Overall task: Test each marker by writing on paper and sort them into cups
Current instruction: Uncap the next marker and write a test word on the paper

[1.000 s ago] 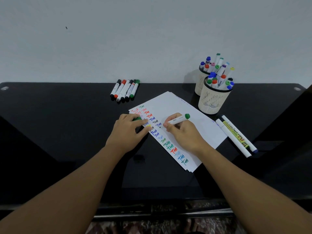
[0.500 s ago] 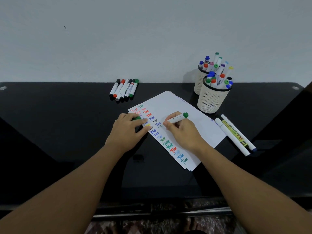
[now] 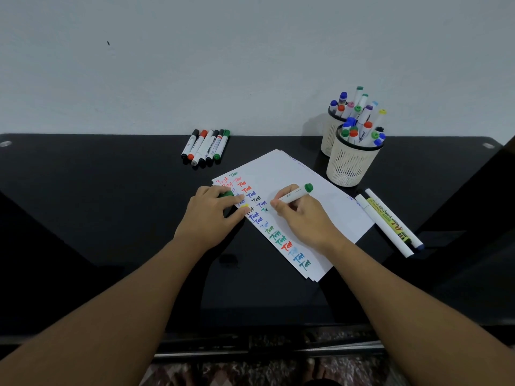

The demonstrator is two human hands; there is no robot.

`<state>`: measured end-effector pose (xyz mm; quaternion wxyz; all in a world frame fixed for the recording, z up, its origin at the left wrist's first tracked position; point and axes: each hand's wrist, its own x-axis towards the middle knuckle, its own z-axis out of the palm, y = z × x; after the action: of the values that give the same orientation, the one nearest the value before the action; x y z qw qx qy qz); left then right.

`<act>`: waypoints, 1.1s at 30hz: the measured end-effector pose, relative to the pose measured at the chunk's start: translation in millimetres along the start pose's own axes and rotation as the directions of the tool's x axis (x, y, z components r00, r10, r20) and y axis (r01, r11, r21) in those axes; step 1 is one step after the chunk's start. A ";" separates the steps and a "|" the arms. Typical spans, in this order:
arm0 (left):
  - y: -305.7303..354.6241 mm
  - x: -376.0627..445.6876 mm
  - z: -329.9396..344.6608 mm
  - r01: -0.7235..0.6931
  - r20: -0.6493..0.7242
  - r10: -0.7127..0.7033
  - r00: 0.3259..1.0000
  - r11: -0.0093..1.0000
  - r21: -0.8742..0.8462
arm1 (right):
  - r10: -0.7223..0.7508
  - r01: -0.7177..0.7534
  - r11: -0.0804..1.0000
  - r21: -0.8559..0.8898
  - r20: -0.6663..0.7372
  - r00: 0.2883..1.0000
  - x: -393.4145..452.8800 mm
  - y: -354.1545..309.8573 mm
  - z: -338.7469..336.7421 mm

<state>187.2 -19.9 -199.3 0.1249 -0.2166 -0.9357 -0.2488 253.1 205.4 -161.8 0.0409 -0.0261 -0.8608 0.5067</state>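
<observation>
The right hand (image 3: pixel 302 215) pinches a green marker (image 3: pixel 295 194), tip on the paper (image 3: pixel 315 190). The left hand (image 3: pixel 210 214) presses the paper's edge, fingers curled around a green cap (image 3: pixel 226 194).

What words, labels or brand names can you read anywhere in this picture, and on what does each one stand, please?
"Test": handwritten repeatedly in red, blue, green and black down the left edge of the paper.
Print on the yellow-labelled marker right of the paper: too blurred to read.
Labels on the group of markers near the wall: too small to read.
Script on a marker in the near cup: illegible.
</observation>
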 end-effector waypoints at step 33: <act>1.8 0.0 -0.8 0.003 0.005 -0.003 1.000 1.000 0.013 | -0.024 0.022 0.999 -0.040 -0.044 0.999 -0.9 -0.4 -1.2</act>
<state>188.1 -18.9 -197.8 0.1235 -0.2150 -0.9380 -0.2423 254.1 206.2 -160.9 0.0654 -0.0285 -0.8698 0.4882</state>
